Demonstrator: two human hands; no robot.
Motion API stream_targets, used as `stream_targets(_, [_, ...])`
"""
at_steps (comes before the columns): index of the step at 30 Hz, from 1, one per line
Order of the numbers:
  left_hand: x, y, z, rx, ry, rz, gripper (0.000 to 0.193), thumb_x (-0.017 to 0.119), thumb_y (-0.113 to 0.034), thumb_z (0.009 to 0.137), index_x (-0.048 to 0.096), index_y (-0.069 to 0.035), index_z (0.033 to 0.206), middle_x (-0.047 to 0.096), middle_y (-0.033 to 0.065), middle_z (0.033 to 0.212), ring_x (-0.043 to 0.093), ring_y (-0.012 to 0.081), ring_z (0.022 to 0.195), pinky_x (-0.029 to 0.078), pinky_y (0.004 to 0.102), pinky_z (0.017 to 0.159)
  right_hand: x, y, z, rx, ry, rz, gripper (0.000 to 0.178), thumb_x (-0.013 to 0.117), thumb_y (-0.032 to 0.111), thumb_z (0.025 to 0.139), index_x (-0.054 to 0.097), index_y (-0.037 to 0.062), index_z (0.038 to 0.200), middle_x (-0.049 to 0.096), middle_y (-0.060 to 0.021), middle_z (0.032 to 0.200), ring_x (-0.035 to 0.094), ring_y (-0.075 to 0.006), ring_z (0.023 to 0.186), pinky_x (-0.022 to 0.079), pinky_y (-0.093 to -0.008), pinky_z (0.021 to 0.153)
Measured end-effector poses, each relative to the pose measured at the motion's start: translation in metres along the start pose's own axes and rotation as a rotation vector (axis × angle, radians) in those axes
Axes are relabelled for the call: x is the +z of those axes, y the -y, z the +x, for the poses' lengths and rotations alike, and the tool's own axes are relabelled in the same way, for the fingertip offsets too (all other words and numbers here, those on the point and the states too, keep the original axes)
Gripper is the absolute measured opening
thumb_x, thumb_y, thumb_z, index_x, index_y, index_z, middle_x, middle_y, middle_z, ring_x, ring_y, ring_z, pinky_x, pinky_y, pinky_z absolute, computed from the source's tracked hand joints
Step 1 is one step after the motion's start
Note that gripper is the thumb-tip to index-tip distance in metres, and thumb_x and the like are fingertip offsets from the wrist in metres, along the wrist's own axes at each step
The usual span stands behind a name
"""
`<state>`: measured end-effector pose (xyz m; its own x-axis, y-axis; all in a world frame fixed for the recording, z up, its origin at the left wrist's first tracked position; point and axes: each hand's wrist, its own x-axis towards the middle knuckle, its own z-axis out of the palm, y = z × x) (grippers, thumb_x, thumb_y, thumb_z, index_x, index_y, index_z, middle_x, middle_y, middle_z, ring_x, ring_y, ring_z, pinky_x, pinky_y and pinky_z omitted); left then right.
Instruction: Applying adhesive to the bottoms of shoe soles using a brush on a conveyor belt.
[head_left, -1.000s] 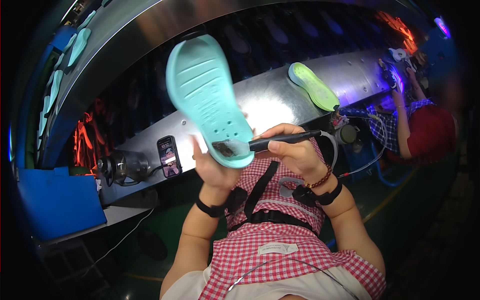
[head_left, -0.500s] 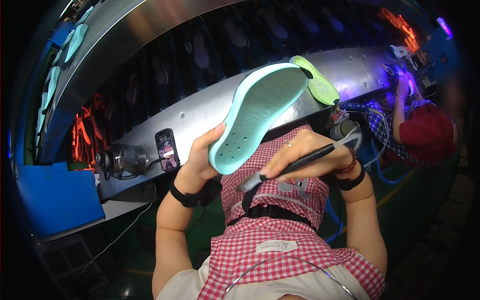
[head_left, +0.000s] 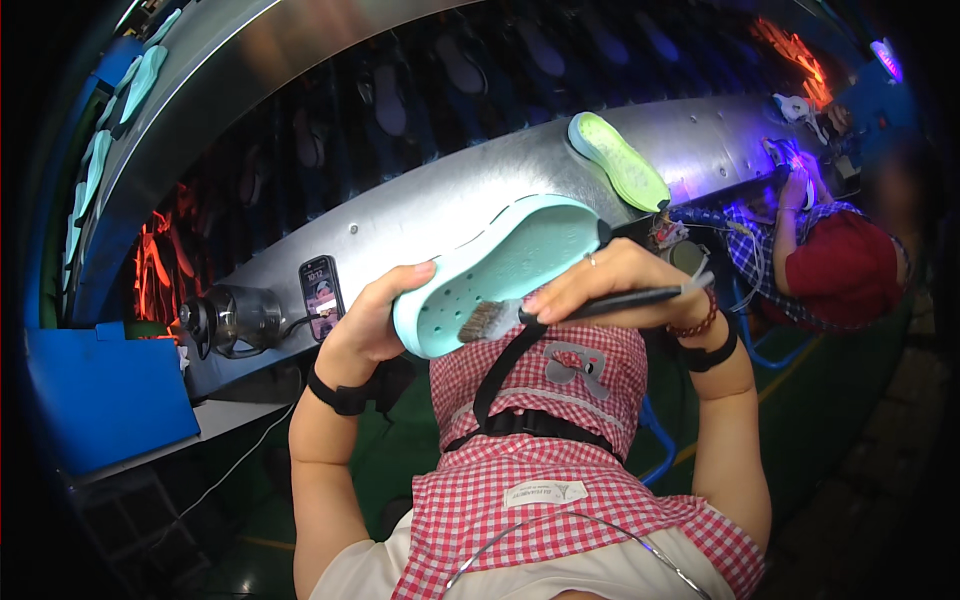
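A mint-green shoe sole [head_left: 520, 250] with a raised rim and small holes at one end is tilted up in front of me. My left hand [head_left: 372, 312] grips its holed end by the rim, thumb on the outer edge. In my right hand [head_left: 625, 285] is a brush [head_left: 490, 320] with a black handle and a clear tube at its rear. Its bristles lie over the holed end of the sole's inner face, seemingly touching it. A yellow-green sole [head_left: 625, 165] with a pale side rests on the metal ledge beyond my right hand.
On the metal ledge [head_left: 400, 210], a phone [head_left: 321, 300] and a clear jug [head_left: 240, 322] stand at left. Behind it, dark soles [head_left: 390, 100] sit in a row. A blue box [head_left: 120, 400] is at far left. A co-worker in a red cap [head_left: 840, 265] works at right.
The mint sole has come lower and tilted more toward me. My right hand has brought the brush up from below the sole onto its inside.
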<state>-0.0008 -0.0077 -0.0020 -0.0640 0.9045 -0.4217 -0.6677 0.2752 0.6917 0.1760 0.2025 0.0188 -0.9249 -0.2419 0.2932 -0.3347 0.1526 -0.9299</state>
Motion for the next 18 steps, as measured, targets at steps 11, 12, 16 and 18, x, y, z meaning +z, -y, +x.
stream_targets(11, [-0.017,-0.007,-0.019,0.183,-0.081,-0.034,0.064,0.042,-0.047,0.082,0.044,0.004,0.120,0.056,0.0205,0.106,0.063,0.0288,0.080,0.055,0.0392,0.058,0.011,0.003,-0.009,-0.021,-0.193,-0.123,0.020,0.069,0.000,0.068,0.065,-0.0007,0.088,0.065,-0.0156,0.092,0.064,-0.0242,0.088,0.050,-0.0300,0.076])
stream_targets(12, [-0.022,-0.007,-0.020,0.182,-0.087,-0.145,0.066,0.040,-0.050,0.083,0.044,0.004,0.121,0.056,0.0210,0.108,0.063,0.0297,0.079,0.056,0.0399,0.053,0.013,0.010,-0.012,-0.046,-0.188,-0.155,0.020,0.071,0.003,0.066,0.066,0.0009,0.086,0.066,-0.0147,0.091,0.064,-0.0227,0.085,0.049,-0.0294,0.072])
stream_targets(16, [-0.020,0.018,0.016,0.449,-0.039,-0.713,0.078,0.031,-0.067,0.081,0.041,-0.004,0.126,0.048,0.0146,0.125,0.050,0.0323,0.109,0.042,0.0517,0.089,0.027,0.020,-0.001,-0.106,-0.465,-0.073,0.021,0.070,0.000,0.064,0.066,0.0002,0.085,0.066,-0.0126,0.084,0.059,-0.0185,0.072,0.046,-0.0296,0.069])
stream_targets(18, [-0.008,0.033,0.039,0.488,-0.003,-0.581,0.074,0.020,-0.063,0.085,0.035,-0.007,0.131,0.042,0.0138,0.129,0.041,0.0373,0.115,0.033,0.0525,0.096,0.034,-0.003,0.004,0.069,-0.532,-0.145,0.023,0.069,0.002,0.067,0.066,0.0014,0.090,0.064,-0.0083,0.079,0.059,-0.0126,0.073,0.046,-0.0230,0.065])
